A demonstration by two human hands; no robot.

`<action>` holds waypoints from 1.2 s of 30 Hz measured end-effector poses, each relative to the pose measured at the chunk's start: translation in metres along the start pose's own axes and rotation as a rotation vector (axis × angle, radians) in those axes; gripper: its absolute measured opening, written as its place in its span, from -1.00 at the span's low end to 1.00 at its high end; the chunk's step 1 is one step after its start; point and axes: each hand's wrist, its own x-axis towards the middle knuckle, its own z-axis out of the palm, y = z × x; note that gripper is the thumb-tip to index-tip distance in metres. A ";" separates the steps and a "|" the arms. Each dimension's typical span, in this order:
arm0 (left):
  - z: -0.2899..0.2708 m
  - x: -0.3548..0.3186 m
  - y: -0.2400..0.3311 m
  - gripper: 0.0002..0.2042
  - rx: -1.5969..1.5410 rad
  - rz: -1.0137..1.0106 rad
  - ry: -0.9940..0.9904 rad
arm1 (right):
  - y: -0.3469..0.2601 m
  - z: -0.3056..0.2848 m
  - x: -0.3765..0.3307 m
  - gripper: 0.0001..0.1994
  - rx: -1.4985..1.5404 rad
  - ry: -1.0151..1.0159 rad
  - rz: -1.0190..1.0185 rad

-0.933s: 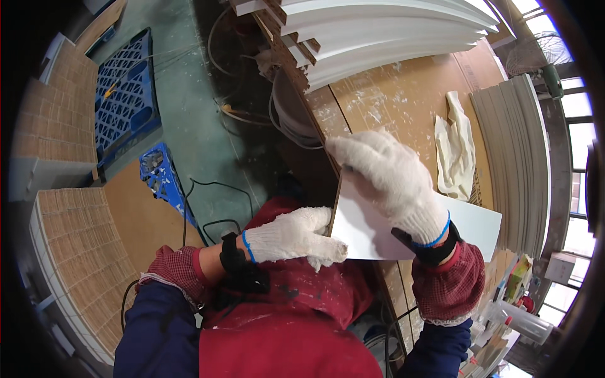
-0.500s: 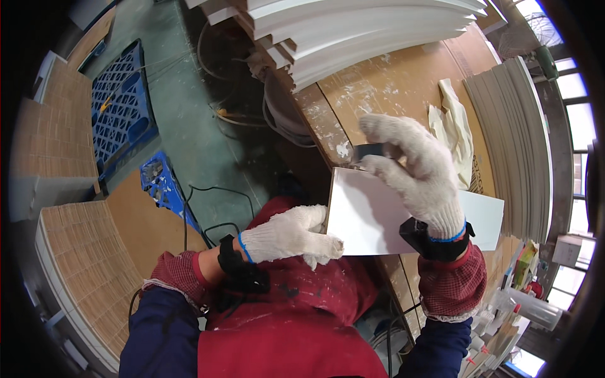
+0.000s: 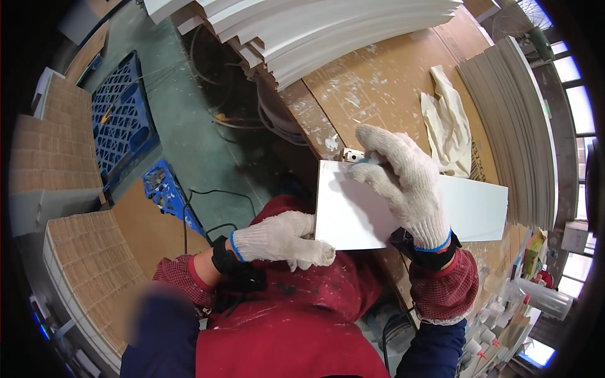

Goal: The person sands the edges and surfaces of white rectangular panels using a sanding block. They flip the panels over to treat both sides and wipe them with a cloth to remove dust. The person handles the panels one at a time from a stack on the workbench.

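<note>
Head view: the white panel (image 3: 403, 211) lies flat on the workbench (image 3: 384, 88) edge, long axis running left to right. The left hand (image 3: 283, 238), fingers curled together, grips its near left corner. The right hand (image 3: 403, 183) rests palm-down on top, fingers pinching a small pad at the far edge.

Both hands wear knitted cotton gloves, off-white and nubbly: the left hand (image 3: 280, 239) has a blue cuff edge, the right hand (image 3: 403, 183) too. The white panel (image 3: 466, 208) under them looks smooth and matt, like painted board. The workbench (image 3: 384, 88) beyond the panel is bare brown board, rough, splattered with white filler. A crumpled cream cloth rag (image 3: 444, 126) lies just past the panel. The apron (image 3: 296, 327) nearest the panel's near edge is red fabric, stained dark. Left of it, a blue plastic crate (image 3: 167, 192), glossy.
</note>
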 end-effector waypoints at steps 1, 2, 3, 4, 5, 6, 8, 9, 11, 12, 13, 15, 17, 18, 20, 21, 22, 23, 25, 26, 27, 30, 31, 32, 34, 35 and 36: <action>0.000 -0.001 0.004 -0.70 0.020 0.000 0.007 | -0.001 0.002 0.003 -0.59 -0.015 0.001 -0.030; 0.001 -0.002 0.006 -0.69 0.039 0.000 0.012 | 0.001 0.005 0.005 -0.62 -0.037 -0.017 -0.047; 0.001 -0.001 0.006 -0.68 0.055 -0.002 0.017 | 0.000 0.006 0.007 -0.65 -0.058 -0.040 -0.037; 0.001 -0.001 0.005 -0.67 0.071 -0.003 0.021 | -0.003 0.008 0.009 -0.67 -0.079 -0.063 -0.026; 0.001 -0.001 0.004 -0.66 0.085 -0.005 0.025 | -0.006 0.010 0.011 -0.70 -0.099 -0.088 -0.015; 0.001 0.000 0.004 -0.66 0.091 -0.006 0.024 | -0.009 0.013 0.013 -0.72 -0.164 -0.116 -0.011; 0.001 0.000 0.005 -0.66 0.102 -0.008 0.016 | -0.016 0.019 0.017 -0.77 -0.299 -0.172 -0.001; 0.001 0.000 0.006 -0.67 0.097 -0.004 0.013 | -0.016 0.022 0.016 -0.77 -0.288 -0.161 -0.057; 0.001 -0.001 0.009 -0.68 0.085 0.005 0.008 | -0.013 0.029 0.014 -0.78 -0.266 -0.140 -0.173; 0.001 -0.001 0.009 -0.68 0.077 0.005 0.004 | -0.016 0.030 0.016 -0.80 -0.321 -0.174 -0.168; 0.001 0.000 0.009 -0.68 0.069 0.004 0.000 | -0.016 0.032 0.016 -0.79 -0.254 -0.172 -0.191; 0.001 -0.001 0.008 -0.69 0.061 0.006 -0.006 | -0.014 0.036 0.014 -0.77 -0.121 -0.163 -0.237; 0.000 -0.001 0.005 -0.69 0.053 0.011 -0.001 | -0.013 0.037 0.018 -0.77 -0.043 -0.126 -0.252; 0.000 -0.001 0.003 -0.69 0.033 0.022 0.005 | -0.011 0.038 0.021 -0.76 -0.001 -0.110 -0.262; 0.001 0.001 0.000 -0.70 -0.007 0.044 0.016 | -0.009 0.030 0.022 -0.77 0.026 -0.036 -0.098; 0.001 0.000 0.000 -0.70 -0.005 0.036 0.008 | -0.010 0.026 0.022 -0.78 -0.012 -0.021 -0.042; 0.000 -0.001 0.001 -0.70 -0.002 0.028 0.001 | -0.014 0.024 0.024 -0.76 -0.086 -0.101 -0.027; 0.000 -0.001 0.004 -0.70 0.006 0.017 -0.018 | -0.016 0.025 0.022 -0.75 -0.123 -0.135 -0.033; -0.002 0.001 0.004 -0.70 0.028 0.021 -0.034 | -0.018 0.028 0.020 -0.74 -0.195 -0.204 -0.043; -0.003 0.001 0.002 -0.70 0.037 0.021 -0.033 | -0.017 0.029 0.020 -0.72 -0.125 -0.256 -0.091; -0.002 0.000 0.001 -0.70 0.010 0.026 -0.030 | -0.019 0.029 0.020 -0.72 -0.129 -0.225 -0.114; 0.000 0.001 -0.003 -0.70 -0.029 0.039 -0.028 | -0.015 0.033 0.020 -0.74 -0.084 -0.087 -0.151; 0.000 0.002 -0.004 -0.70 -0.014 0.040 -0.029 | -0.017 0.034 0.020 -0.74 -0.166 -0.174 -0.150; -0.001 0.003 -0.003 -0.70 0.005 0.040 -0.034 | -0.021 0.035 0.020 -0.74 -0.249 -0.256 -0.144; -0.003 0.001 0.001 -0.70 0.055 0.036 -0.046 | -0.024 0.031 0.019 -0.74 -0.227 -0.382 -0.189; -0.004 0.000 0.003 -0.70 0.079 0.037 -0.050 | -0.024 0.030 0.020 -0.75 -0.153 -0.355 -0.196; -0.003 -0.001 0.005 -0.70 0.072 0.026 -0.038 | -0.023 0.028 0.023 -0.75 -0.080 -0.326 -0.202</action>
